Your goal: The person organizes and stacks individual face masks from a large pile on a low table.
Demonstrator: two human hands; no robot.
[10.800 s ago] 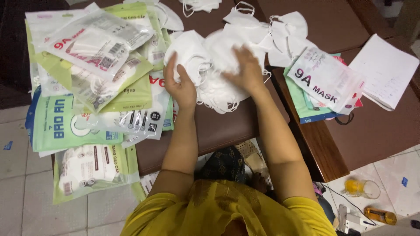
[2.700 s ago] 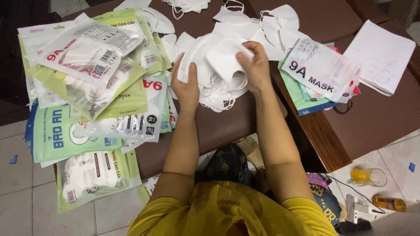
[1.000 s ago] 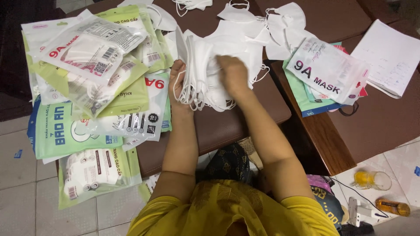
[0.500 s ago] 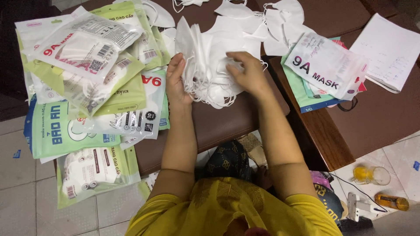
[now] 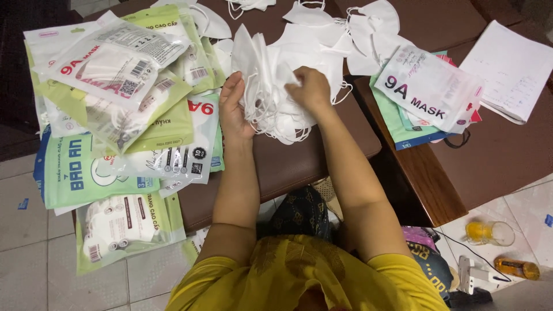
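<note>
Left hand (image 5: pixel 235 109) clamps the upright stack of white folded fabric face masks (image 5: pixel 271 86), frame centre — right hand (image 5: pixel 308 87) pinches 1 mask. Keep edges flush, loops untangled.

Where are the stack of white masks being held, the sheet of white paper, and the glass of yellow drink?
stack of white masks (image 5: pixel 271 86), head view, middle of the upright stack.
sheet of white paper (image 5: pixel 512 69), head view, centre of the page.
glass of yellow drink (image 5: pixel 488 232), head view, its side.
</note>
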